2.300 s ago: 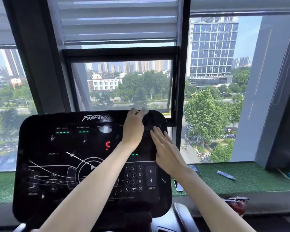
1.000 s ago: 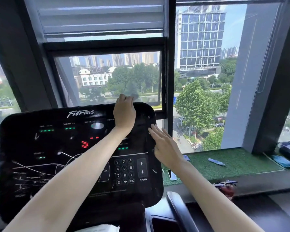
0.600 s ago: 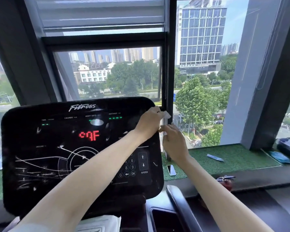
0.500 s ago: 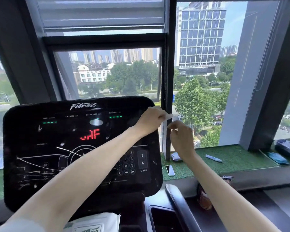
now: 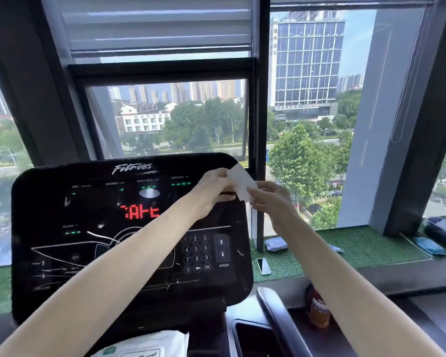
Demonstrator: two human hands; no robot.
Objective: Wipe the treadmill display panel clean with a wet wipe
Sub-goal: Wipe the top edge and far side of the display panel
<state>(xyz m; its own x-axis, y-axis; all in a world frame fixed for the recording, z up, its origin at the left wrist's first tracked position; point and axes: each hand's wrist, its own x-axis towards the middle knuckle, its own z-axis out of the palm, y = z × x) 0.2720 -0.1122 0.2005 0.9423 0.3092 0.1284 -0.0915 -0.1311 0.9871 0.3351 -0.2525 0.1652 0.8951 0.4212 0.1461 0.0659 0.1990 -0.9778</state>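
**Operator A:** State the position of the wet wipe [image 5: 242,185].

**Operator B:** The wet wipe is a small white sheet held in the air at the upper right corner of the display panel [image 5: 93,228]. It is stretched between both hands and tilted, one corner pointing up. Whether it touches the panel surface cannot be determined.

**Operator A:** State the grip of each hand.

**Operator B:** The left hand [image 5: 211,193] is closed on the wipe's left edge, fingers curled, in front of the panel's top right area. The right hand [image 5: 271,202] pinches the wipe's lower right edge between thumb and fingertips; it sits just beyond the panel's right edge.

**Operator A:** Report the panel condition.

**Operator B:** The panel is black and lit. Red characters show at centre, green indicator bars sit under the labels along the top, and a number keypad [image 5: 196,253] with speed arrows lies at lower right.

**Operator A:** List adjacent items.

**Operator B:** A wipe pack [image 5: 144,345] lies below the panel at the bottom edge of view. A phone [image 5: 263,266] lies on the green turf ledge [image 5: 358,246] to the right.
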